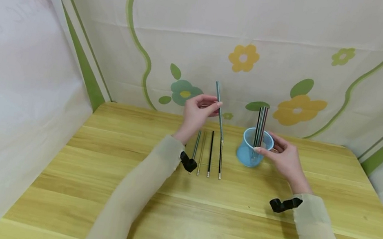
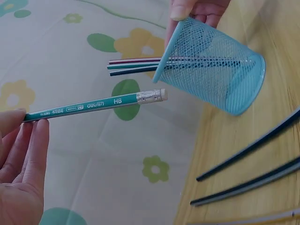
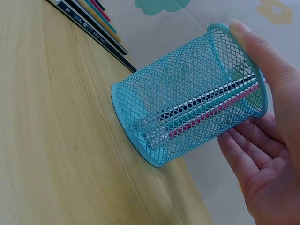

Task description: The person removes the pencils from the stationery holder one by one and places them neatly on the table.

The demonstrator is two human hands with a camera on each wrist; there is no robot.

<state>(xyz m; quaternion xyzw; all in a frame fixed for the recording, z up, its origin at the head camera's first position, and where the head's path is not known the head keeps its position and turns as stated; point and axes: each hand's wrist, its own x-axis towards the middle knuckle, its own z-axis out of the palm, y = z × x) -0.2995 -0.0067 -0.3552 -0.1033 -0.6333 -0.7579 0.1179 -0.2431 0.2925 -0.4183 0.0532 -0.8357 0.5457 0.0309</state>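
Observation:
My left hand (image 1: 197,114) pinches a green HB pencil (image 2: 89,107) between thumb and fingers, above the far part of the table. That pencil slants, its white eraser end (image 2: 164,94) pointing down. To its right stands a light blue mesh pen cup (image 1: 248,157), whose rim my right hand (image 1: 285,160) grips, thumb on the near side. Inside the cup, black, green and red pencils (image 2: 133,66) lean together, their eraser ends at the bottom, as the right wrist view shows through the mesh. The left hand is apart from the cup.
Several pencils lie side by side on the wooden table (image 1: 197,228), among them a black pencil (image 1: 210,155) and a yellowish pencil (image 1: 201,154). Left of them my left sleeve covers part of the row. A flowered cloth (image 1: 206,22) hangs behind the table's far edge.

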